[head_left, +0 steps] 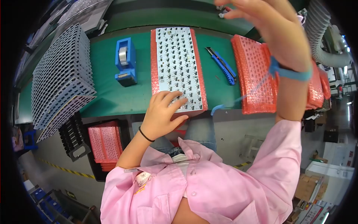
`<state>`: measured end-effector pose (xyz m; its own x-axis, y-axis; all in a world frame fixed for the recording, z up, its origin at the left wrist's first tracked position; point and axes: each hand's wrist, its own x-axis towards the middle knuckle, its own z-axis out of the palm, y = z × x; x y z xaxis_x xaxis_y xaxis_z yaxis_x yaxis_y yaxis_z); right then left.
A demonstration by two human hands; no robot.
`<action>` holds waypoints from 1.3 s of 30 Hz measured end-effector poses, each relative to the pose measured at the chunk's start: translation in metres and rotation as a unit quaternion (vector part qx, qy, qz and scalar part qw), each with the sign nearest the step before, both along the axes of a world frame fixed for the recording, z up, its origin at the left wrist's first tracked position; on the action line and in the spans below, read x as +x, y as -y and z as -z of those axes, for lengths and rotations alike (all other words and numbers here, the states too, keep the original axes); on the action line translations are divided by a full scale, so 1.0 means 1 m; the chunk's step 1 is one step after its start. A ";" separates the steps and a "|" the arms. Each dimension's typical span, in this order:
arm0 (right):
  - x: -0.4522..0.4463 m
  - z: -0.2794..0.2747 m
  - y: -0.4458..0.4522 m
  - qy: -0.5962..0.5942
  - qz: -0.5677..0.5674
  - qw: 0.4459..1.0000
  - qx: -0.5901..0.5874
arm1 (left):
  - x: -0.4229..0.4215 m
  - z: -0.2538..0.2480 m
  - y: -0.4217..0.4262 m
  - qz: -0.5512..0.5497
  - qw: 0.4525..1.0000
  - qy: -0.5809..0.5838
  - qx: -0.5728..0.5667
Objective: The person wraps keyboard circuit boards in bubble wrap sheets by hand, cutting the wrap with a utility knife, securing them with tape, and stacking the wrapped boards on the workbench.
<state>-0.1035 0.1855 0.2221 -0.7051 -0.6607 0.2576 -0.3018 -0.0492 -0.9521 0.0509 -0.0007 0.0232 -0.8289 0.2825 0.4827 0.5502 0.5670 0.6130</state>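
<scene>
A long white circuit board dotted with small black parts lies on a red bubble-wrap sheet in the middle of the green bench. My left hand rests on the near end of the board, fingers spread and flat. Raised at the upper right is my right hand, with a blue wrist strap on its wrist. Its thumb and a finger reach left, apart, near some small objects at the back ledge. The top edge cuts off part of that hand, and I see nothing held in it.
A blue tape dispenser stands left of the board; a blue utility knife lies right. Stacked boards fill the left end. Red bubble-wrapped packs sit at right, and more wrapped packs are in a black bin below.
</scene>
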 end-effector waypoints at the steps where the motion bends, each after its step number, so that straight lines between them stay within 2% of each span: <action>1: 0.001 -0.004 0.000 0.026 0.003 0.999 -0.024 | 0.001 -0.010 0.000 0.003 0.999 0.027 0.027; 3: 0.015 -0.005 0.019 0.003 0.081 0.995 0.064 | -0.006 -0.033 -0.007 0.032 0.982 0.047 0.182; 5: 0.016 0.015 0.027 -0.045 0.055 0.995 0.063 | -0.014 -0.065 -0.023 0.017 0.973 0.024 0.228; 7: 0.021 0.032 0.036 -0.092 0.032 0.993 0.060 | -0.019 -0.076 -0.039 0.005 0.963 0.002 0.271; 11: 0.046 0.049 0.046 -0.081 0.075 0.994 -0.004 | -0.026 -0.082 -0.065 0.012 0.917 0.155 0.367; 12: 0.053 0.047 0.044 -0.081 0.075 0.994 -0.005 | -0.028 -0.081 -0.069 0.011 0.918 0.155 0.365; 16: 0.081 0.033 0.041 0.087 0.016 0.992 -0.086 | -0.032 -0.062 -0.077 -0.002 0.901 0.112 0.419; 17: 0.082 0.036 0.041 0.091 0.012 0.992 -0.089 | -0.034 -0.056 -0.080 0.007 0.886 0.136 0.444; 19: 0.082 0.044 0.042 0.190 -0.111 0.953 -0.209 | -0.033 -0.049 -0.088 0.013 0.870 0.162 0.465; 21: 0.082 0.049 0.041 0.278 -0.225 0.878 -0.318 | -0.032 -0.046 -0.104 0.012 0.840 0.131 0.526; 22: 0.084 0.048 0.039 0.279 -0.223 0.878 -0.319 | -0.030 -0.045 -0.111 0.013 0.823 0.116 0.556; 23: 0.086 0.043 0.038 0.265 -0.189 0.902 -0.285 | -0.029 -0.044 -0.116 0.018 0.805 0.102 0.584; 24: 0.087 0.037 0.035 0.250 -0.151 0.923 -0.249 | -0.025 -0.046 -0.108 0.024 0.805 0.107 0.583; 26: 0.089 0.028 0.030 0.216 -0.073 0.958 -0.173 | -0.019 -0.050 -0.082 0.096 0.840 0.250 0.472; 27: 0.092 0.028 0.027 0.214 -0.068 0.959 -0.171 | -0.019 -0.061 -0.092 0.048 0.813 0.208 0.542; 28: 0.097 0.029 0.025 0.229 -0.095 0.957 -0.154 | -0.018 -0.069 -0.102 -0.004 0.777 0.164 0.607; 29: 0.103 0.031 0.024 0.244 -0.124 0.952 -0.137 | -0.018 -0.068 -0.102 -0.004 0.776 0.165 0.609; 32: 0.116 0.033 0.022 0.273 -0.184 0.939 -0.103 | -0.019 -0.069 -0.100 0.079 0.770 0.220 0.593; 36: 0.125 0.028 0.013 0.318 -0.332 0.860 -0.221 | -0.020 -0.068 -0.096 0.184 0.747 0.291 0.569; 38: 0.120 0.024 0.008 0.355 -0.357 0.825 -0.255 | -0.021 -0.067 -0.094 0.235 0.731 0.320 0.555; 39: 0.121 0.021 0.006 0.357 -0.359 0.825 -0.251 | -0.021 -0.067 -0.094 0.261 0.723 0.334 0.546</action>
<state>0.0171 0.1798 0.2013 -0.2699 -0.9102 0.3141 0.6055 -0.4141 -0.6796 0.0302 0.0932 0.0904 -0.8983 0.3938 0.1950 -0.1115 -0.6334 0.7658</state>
